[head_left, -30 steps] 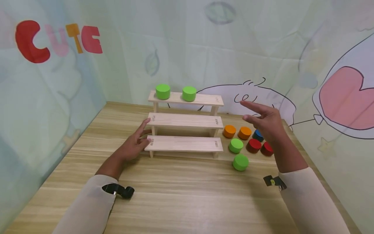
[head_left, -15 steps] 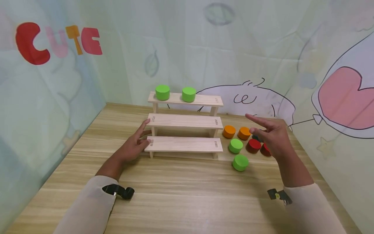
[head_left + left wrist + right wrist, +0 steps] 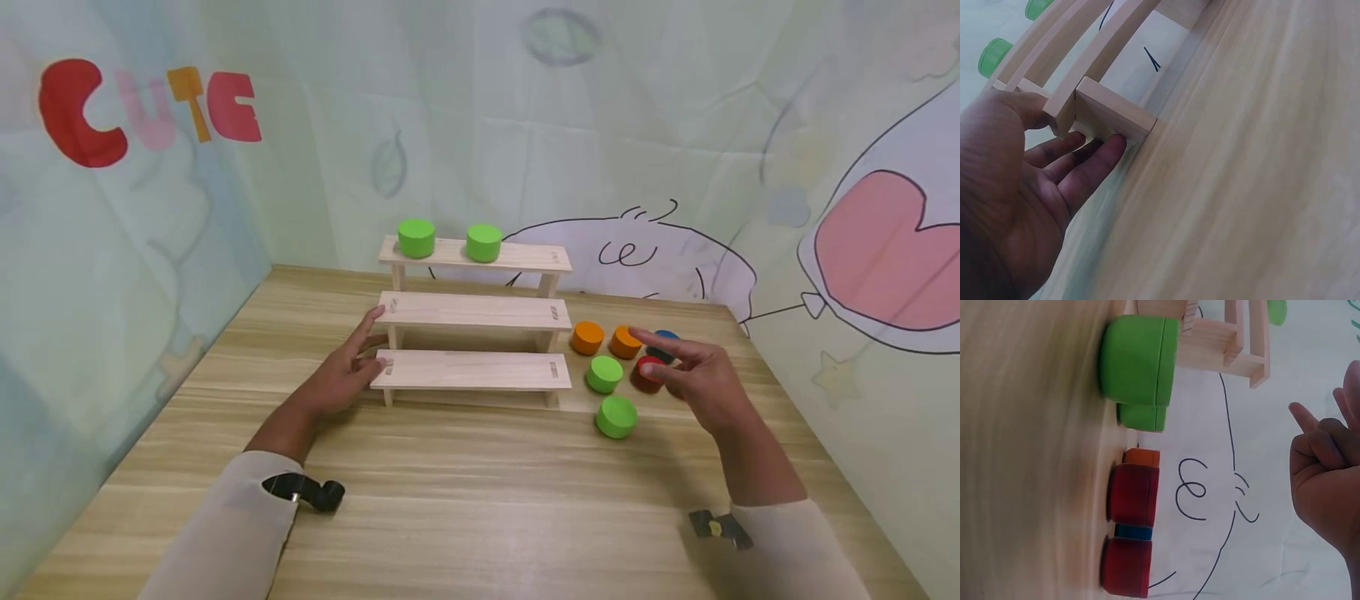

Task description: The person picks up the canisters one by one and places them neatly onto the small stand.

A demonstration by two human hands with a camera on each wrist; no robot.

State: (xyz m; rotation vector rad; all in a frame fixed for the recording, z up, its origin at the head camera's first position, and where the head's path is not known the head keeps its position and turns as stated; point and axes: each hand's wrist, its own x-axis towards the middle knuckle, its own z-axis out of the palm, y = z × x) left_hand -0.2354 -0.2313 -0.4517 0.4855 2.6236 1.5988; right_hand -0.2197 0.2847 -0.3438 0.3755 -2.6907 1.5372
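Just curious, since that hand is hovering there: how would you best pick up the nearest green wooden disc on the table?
Probably from above, pinching the curved side wall of the nearest green wooden disc between thumb and fingers. It lies flat with free table around it, and the right hand hovers open beside it.

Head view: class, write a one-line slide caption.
Left hand steadies a three-tier wooden shelf while the right hand hovers over coloured discs on the table.

Two green discs point(image 3: 416, 237) point(image 3: 483, 242) sit on the pale wood rack point(image 3: 474, 370). Right of it: two green point(image 3: 604, 373) point(image 3: 617, 416), two orange point(image 3: 588, 337) point(image 3: 624, 341), a red point(image 3: 645, 372), a blue point(image 3: 664, 341). Table point(image 3: 465, 492) light woodgrain. Sleeves point(image 3: 225, 533) cream. Far-left wall letters point(image 3: 146, 108) red, pink, orange.
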